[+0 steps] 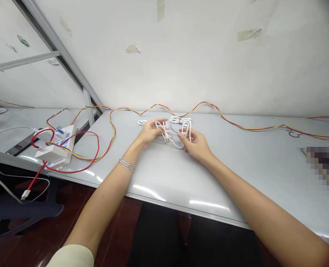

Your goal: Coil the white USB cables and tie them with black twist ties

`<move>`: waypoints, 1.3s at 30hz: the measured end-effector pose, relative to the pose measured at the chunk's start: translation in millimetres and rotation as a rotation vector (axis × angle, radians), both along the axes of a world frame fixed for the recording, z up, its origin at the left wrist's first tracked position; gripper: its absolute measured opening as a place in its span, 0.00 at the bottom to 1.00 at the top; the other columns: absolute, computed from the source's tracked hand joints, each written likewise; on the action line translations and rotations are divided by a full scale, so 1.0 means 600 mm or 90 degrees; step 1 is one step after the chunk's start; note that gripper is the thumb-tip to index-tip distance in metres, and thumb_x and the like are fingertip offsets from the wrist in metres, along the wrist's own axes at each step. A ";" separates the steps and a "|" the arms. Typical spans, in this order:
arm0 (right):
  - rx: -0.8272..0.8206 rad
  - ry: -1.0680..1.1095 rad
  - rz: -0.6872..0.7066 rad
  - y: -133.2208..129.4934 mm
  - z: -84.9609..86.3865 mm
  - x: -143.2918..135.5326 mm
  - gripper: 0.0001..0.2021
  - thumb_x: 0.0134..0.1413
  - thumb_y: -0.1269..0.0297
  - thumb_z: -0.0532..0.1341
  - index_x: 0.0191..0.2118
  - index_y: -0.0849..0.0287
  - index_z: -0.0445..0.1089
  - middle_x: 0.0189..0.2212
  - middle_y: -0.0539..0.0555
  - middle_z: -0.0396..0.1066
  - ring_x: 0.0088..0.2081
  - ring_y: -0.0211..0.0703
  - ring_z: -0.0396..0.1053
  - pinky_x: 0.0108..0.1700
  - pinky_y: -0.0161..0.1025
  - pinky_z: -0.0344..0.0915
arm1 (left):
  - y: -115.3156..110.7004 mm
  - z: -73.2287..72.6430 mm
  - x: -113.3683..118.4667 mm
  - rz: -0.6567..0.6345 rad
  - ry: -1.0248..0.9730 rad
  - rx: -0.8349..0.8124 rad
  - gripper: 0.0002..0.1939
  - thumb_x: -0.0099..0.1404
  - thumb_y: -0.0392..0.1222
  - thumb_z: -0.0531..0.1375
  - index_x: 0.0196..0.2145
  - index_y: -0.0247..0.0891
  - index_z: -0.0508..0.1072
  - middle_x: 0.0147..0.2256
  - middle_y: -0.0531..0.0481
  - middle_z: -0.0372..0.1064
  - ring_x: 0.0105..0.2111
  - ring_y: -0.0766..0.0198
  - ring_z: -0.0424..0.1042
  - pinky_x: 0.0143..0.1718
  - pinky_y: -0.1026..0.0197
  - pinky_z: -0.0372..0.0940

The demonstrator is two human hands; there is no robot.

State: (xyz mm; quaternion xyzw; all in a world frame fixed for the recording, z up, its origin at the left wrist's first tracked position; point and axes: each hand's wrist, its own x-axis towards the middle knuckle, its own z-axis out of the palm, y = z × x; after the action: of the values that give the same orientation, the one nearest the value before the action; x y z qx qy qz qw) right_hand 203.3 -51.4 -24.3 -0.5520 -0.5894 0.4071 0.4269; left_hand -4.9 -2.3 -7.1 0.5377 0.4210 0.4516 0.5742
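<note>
Both hands hold one white USB cable (176,144) above the grey table. My left hand (151,132) pinches a looped part of it, with a plug end hanging by the fingers. Coils of the same cable are gripped between thumb and fingers of my right hand (194,144), and a slack length spans the gap between the hands. Just behind them lies a bundled white cable (180,119) with a dark tie round it. Another white cable bundle (142,122) shows partly behind my left hand. A thin black tie (174,129) curves between the hands.
A red and yellow wire (131,109) runs along the back of the table (164,174). At the left, a white power strip (66,144) carries plugs and a red cable (98,148). Black ties (294,133) and a pixelated object (327,163) lie at the right. A blue stool (33,207) stands below.
</note>
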 end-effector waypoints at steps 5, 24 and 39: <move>0.029 -0.061 0.062 -0.006 0.001 0.000 0.29 0.47 0.42 0.70 0.49 0.56 0.74 0.25 0.46 0.67 0.27 0.38 0.62 0.34 0.39 0.62 | -0.001 0.001 -0.004 -0.022 0.003 0.028 0.32 0.53 0.36 0.73 0.55 0.35 0.74 0.47 0.40 0.76 0.43 0.54 0.79 0.48 0.52 0.71; 0.031 -0.062 0.068 -0.005 0.000 -0.002 0.18 0.52 0.47 0.65 0.39 0.58 0.75 0.20 0.46 0.61 0.24 0.37 0.57 0.30 0.37 0.54 | 0.001 0.001 -0.005 0.002 0.027 0.014 0.23 0.49 0.37 0.74 0.45 0.34 0.80 0.36 0.47 0.76 0.32 0.66 0.73 0.42 0.56 0.68; 0.010 -0.010 0.037 -0.003 0.004 -0.006 0.25 0.55 0.43 0.63 0.45 0.60 0.76 0.20 0.46 0.62 0.23 0.37 0.58 0.29 0.38 0.55 | -0.002 0.007 -0.001 -0.017 0.017 -0.025 0.24 0.55 0.37 0.71 0.50 0.36 0.74 0.37 0.45 0.78 0.35 0.59 0.79 0.37 0.58 0.70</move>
State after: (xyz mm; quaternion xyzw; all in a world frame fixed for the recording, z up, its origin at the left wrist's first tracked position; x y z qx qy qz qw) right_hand 199.9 -53.3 -22.0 -0.5344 -0.6120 0.4103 0.4142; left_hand -5.3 -3.6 -2.8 0.5380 0.4302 0.4283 0.5849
